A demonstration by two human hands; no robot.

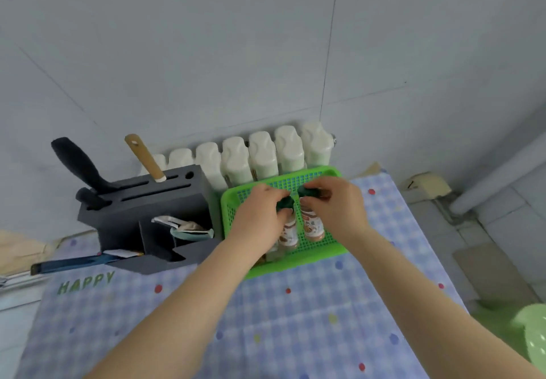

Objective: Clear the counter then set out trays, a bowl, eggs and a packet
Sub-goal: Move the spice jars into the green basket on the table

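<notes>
Head view, looking down on a counter covered by a blue checked cloth (295,319) with coloured dots and the word "HAPPY" near its left edge; the near and middle cloth lies open beneath both forearms, while the far edge is crowded against a grey wall (206,53); the cloth's right edge drops to a tiled floor, where a pale green perforated container (531,334) shows at the lower right corner. A green mesh tray (325,248) sits at the far centre of the cloth, just beside a dark grey knife block (141,213) on its left and just in front of a white ribbed radiator (266,154). Tray contents: two spice bottles lying on their sides, side by side, dark green caps pointing away from the viewer; the left bottle (288,232) and the right bottle (312,226) both hold brownish contents; something further under the left forearm is too hidden to identify. Left hand (260,213): fingers curled round the cap end of the left bottle; right hand (334,201): fingers curled round the cap end of the right bottle. Knife block contents: a black handle (76,163) and a wooden handle (144,157) stand tilted in the top slots; front compartments hold a pale green peeler-like tool (189,231) and a blue flat item (74,263) protruding left.
</notes>
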